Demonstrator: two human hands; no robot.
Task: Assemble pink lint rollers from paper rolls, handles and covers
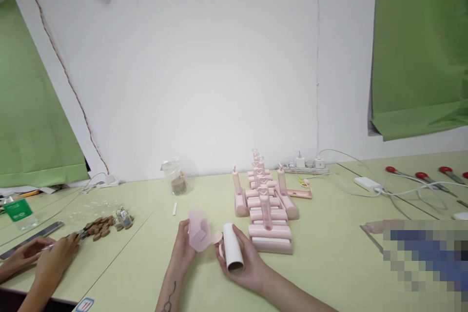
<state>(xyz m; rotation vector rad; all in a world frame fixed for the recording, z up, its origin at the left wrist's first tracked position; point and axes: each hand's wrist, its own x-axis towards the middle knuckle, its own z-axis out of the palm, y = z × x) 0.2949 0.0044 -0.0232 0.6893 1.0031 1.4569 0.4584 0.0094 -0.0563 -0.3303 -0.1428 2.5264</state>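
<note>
My left hand (185, 246) is closed on a translucent pink plastic cover (199, 234), slightly blurred. My right hand (252, 263) wraps round a white lint roller roll (232, 243), its hollow cardboard end tipped toward me. A small pale pink part (217, 238) shows at that hand's fingertips; its full shape is hidden behind the roll. Just beyond, several pink lint rollers (270, 232) lie in a row on the table, some with handles up.
A plastic bag (176, 179) and a white strip (174, 208) lie farther back. At left, another person's hands (54, 258) work beside brown pieces (100, 228). A power strip (302, 169), a white adapter (367, 184), cables and red-ended tools (426, 176) are at the back right.
</note>
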